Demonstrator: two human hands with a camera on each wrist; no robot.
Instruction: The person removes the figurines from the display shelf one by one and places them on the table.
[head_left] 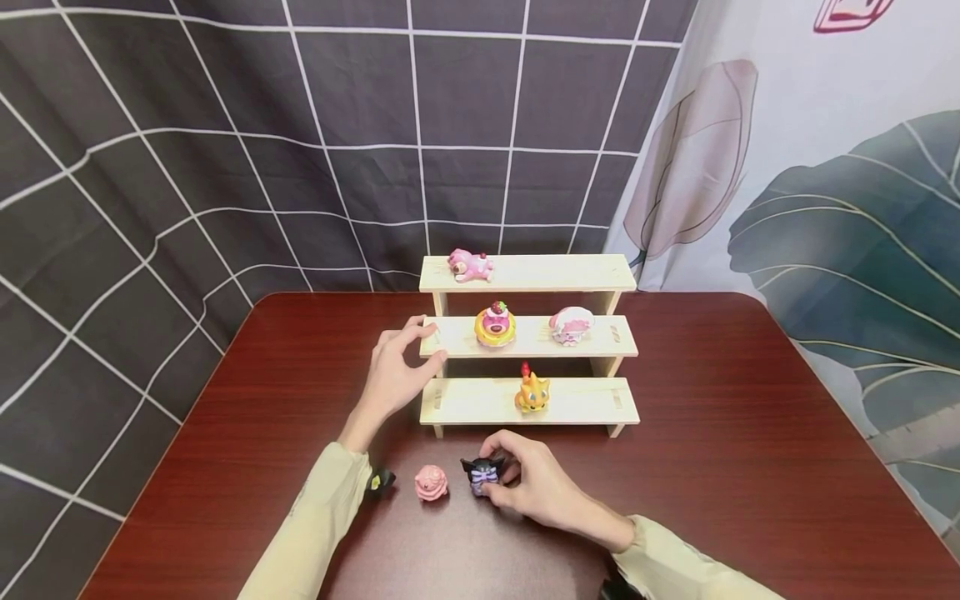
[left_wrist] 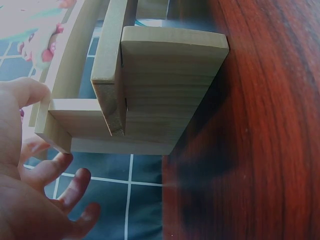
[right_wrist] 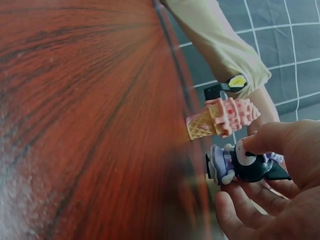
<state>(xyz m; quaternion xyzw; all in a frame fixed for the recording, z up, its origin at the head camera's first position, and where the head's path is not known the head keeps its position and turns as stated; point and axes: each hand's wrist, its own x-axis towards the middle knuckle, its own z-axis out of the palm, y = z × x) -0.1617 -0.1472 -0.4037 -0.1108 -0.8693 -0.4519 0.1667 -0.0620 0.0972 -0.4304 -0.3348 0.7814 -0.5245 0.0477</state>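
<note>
My left hand (head_left: 393, 371) is at the left end of a pale wooden three-step display shelf (head_left: 480, 408). Its thumb and fingers bend around the end of the middle board (left_wrist: 55, 125). With my right hand (head_left: 543, 483) I grip a small black and purple figurine (head_left: 483, 475) with pointed ears and a lilac bow, in front of the shelf. The right wrist view shows the thumb on the figurine's head (right_wrist: 246, 152) and fingers behind it. Whether its base touches the table cannot be told. Left of it stands a pink ice-cream-cone figurine (right_wrist: 222, 119).
On the top board lies a pink bear figurine (head_left: 471, 265). The middle board carries a pink bear in a yellow ring (head_left: 495, 327) and a white-and-pink figurine (head_left: 572, 325). An orange figurine (head_left: 533, 393) sits on the lowest board. Curtains hang behind the reddish-brown table (head_left: 712, 417).
</note>
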